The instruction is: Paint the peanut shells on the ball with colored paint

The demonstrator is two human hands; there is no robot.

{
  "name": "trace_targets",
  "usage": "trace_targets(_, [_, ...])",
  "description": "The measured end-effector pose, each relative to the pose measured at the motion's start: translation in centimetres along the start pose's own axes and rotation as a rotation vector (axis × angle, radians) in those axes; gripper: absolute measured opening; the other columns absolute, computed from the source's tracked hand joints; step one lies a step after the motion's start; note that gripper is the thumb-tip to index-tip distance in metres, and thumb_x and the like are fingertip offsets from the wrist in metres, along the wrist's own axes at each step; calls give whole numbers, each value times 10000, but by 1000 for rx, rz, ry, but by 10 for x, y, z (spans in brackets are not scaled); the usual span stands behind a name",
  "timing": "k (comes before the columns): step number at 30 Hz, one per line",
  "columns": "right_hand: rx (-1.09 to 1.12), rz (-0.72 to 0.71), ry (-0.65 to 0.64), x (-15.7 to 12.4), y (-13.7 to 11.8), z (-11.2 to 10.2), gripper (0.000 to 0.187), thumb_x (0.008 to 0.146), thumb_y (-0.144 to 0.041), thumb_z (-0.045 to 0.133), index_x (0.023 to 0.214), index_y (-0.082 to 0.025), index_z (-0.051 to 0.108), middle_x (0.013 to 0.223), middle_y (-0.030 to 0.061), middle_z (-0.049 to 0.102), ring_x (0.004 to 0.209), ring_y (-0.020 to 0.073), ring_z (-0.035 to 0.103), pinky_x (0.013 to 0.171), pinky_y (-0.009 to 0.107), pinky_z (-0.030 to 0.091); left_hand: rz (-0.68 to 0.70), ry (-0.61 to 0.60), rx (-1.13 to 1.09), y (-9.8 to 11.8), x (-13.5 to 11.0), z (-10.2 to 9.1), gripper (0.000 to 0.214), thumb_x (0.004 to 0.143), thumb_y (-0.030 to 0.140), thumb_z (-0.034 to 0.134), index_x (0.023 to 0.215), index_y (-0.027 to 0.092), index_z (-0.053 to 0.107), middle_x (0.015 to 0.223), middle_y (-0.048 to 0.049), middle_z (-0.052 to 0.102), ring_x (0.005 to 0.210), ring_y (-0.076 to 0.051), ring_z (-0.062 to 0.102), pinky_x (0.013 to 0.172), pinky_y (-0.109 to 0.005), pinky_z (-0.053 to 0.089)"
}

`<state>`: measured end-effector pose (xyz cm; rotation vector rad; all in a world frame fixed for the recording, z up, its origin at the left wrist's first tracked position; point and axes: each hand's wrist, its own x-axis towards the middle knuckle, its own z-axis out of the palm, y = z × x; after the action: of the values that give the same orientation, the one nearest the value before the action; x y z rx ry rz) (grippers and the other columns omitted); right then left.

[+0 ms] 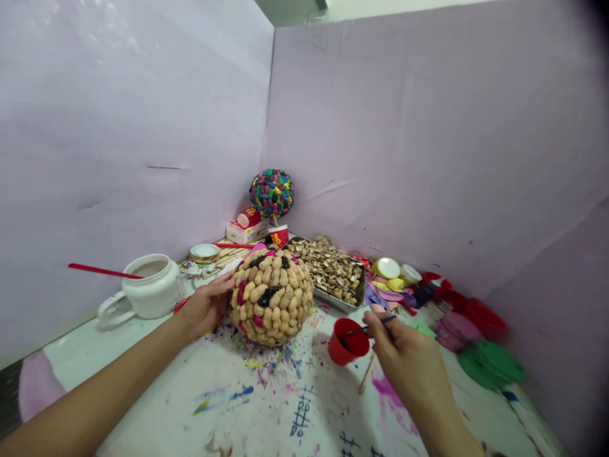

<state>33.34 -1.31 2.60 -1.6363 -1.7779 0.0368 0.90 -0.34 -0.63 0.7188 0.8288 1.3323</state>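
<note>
A ball covered in peanut shells point(280, 301) rests on the paint-spotted table, mostly tan with several shells painted black or magenta. My left hand point(209, 308) lies against the ball's left side, its fingers partly hidden behind it. In my right hand point(402, 343) a thin paintbrush with a blue handle point(387, 318) is pinched between thumb and fingers. The brush tip dips into a small red cup point(339, 350), which looks dark inside. Beside the cup lies a short wooden stick point(367, 374).
A white mug-like pot point(159, 298) with a red stick point(102, 271) stands at left. Behind the ball are a metal tray point(340, 303) of shells and a multicoloured ball point(272, 193) on a stem. Balloons point(387, 295), red cups and a green cup point(490, 365) lie at right.
</note>
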Motion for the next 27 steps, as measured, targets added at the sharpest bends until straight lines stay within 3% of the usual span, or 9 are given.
trace_targets(5, [325,214,274,-4,-18,-44,457,772,-622,606,760,-184,736,559,30,688,470,166,609,451,252,459,22,1,69,1,-1,3,618,744,321,686,1344,229,570,1324,-63,671,1298,-325,531,1089,-460,418])
trace_targets(9, [603,243,467,-20,-46,-53,399,762,-578,677,747,-180,707,632,35,701,523,162,629,476,263,509,25,-45,56,-1,-2,0,619,722,314,711,1324,238,591,1294,-58,690,1293,-335,535,1105,-473,402])
trace_targets(12, [686,120,452,-33,-62,-39,350,807,-526,669,755,-181,696,663,35,707,569,174,664,549,296,547,30,-44,45,-2,-3,-1,584,724,301,712,1295,237,606,1283,-55,697,1302,-335,526,1112,-479,392])
trace_targets(16, [607,-47,466,-43,-69,-26,241,885,-416,627,809,-203,711,694,5,720,637,153,688,693,306,558,49,-45,43,-2,-5,-2,598,708,284,727,1291,243,601,1279,-58,698,1295,-349,529,1108,-498,392])
trace_targets(22, [492,-290,420,-42,-69,-27,160,917,-274,590,828,-219,711,681,-20,732,579,123,692,574,228,535,78,-72,104,-3,-5,-3,557,712,281,730,1255,240,613,1315,-78,674,1301,-359,522,1080,-493,416])
trace_targets(27, [458,-328,403,-40,-70,-25,160,918,-223,571,835,-218,708,689,-21,736,578,107,698,548,181,544,76,-75,99,-4,-5,-5,571,721,286,736,1274,251,599,1341,-74,657,1294,-357,529,1049,-479,452])
